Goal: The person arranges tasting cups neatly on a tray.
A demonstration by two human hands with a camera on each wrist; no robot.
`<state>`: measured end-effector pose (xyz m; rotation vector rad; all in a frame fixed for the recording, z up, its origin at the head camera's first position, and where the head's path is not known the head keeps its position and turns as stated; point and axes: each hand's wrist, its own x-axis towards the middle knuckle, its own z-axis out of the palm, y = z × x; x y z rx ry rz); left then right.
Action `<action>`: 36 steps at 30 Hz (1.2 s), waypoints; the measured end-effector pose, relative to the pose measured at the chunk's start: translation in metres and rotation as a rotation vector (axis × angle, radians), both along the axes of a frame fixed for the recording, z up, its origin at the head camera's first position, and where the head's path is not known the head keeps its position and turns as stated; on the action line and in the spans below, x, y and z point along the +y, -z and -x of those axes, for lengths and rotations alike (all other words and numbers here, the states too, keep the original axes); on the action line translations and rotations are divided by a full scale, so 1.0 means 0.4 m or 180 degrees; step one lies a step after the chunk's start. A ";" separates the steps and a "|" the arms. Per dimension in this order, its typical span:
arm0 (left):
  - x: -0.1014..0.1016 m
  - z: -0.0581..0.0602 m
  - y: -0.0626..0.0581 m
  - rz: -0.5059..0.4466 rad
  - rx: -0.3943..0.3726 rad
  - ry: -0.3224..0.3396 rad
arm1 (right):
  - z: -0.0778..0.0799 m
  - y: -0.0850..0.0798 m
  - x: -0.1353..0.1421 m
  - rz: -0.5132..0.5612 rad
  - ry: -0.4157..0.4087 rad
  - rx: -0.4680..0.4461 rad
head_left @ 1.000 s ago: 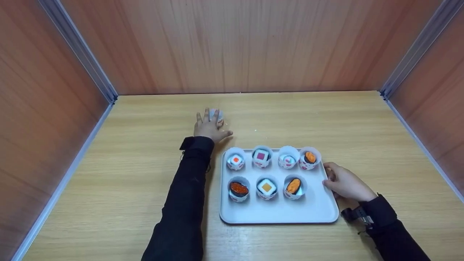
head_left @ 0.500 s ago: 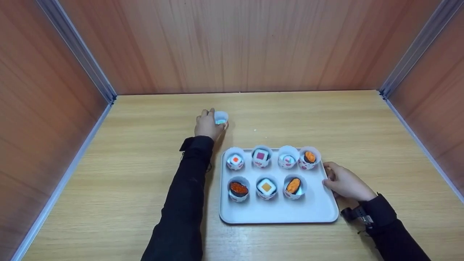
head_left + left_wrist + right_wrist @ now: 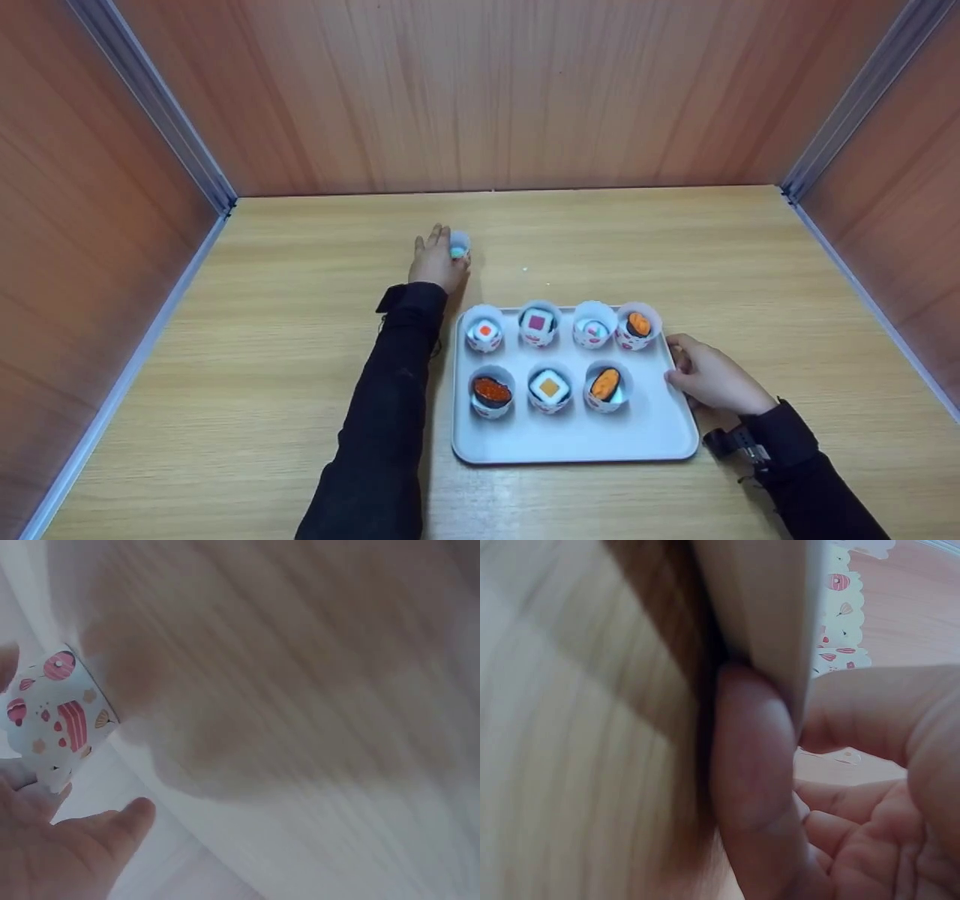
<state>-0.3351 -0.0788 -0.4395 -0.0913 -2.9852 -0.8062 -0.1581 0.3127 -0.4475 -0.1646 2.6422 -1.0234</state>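
My left hand point(image 3: 439, 266) is at a paper cup point(image 3: 460, 244) on the table, left of and beyond the tray's back edge. Its fingers are fairly straight along the cup's left side, and the hand partly hides the cup. In the left wrist view, the thumb point(image 3: 112, 836) stands apart from the printed cup wall point(image 3: 64, 716). My right hand point(image 3: 716, 375) pinches the right edge of the white tray point(image 3: 652, 439). One finger point(image 3: 754, 757) lies under the tray rim point(image 3: 772, 607). Several printed cups on the tray hold sushi-like pieces, such as one with orange topping point(image 3: 606, 385).
Wood-patterned panels point(image 3: 495, 97) enclose the table point(image 3: 225, 375) at the back and sides. Two tiny white specks lie on the wood between the lone cup and the tray. The cups stand in two rows, toward the tray's back and left.
The left hand went from spread fingers over the cup to curled at its side, then straightened its fingers. The cup sits slightly farther right than at first. The right hand keeps its place on the tray.
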 end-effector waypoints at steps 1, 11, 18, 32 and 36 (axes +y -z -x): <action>-0.001 -0.001 0.000 -0.0029 0.0038 -0.0018 | 0.000 0.000 0.000 -0.0007 0.0002 -0.0003; -0.022 -0.025 -0.006 -0.0433 -0.0090 -0.0090 | 0.004 0.002 -0.006 -0.0031 0.0025 -0.0092; -0.033 -0.062 -0.017 -0.0396 -0.0147 0.0174 | 0.012 0.000 -0.005 -0.0044 -0.0038 0.0007; -0.013 -0.150 -0.124 -0.0560 0.0051 0.0472 | 0.019 0.004 0.009 0.0028 -0.0004 -0.0069; 0.009 -0.185 -0.151 -0.0406 0.0256 0.0727 | 0.022 0.002 0.015 0.0032 0.0011 -0.0123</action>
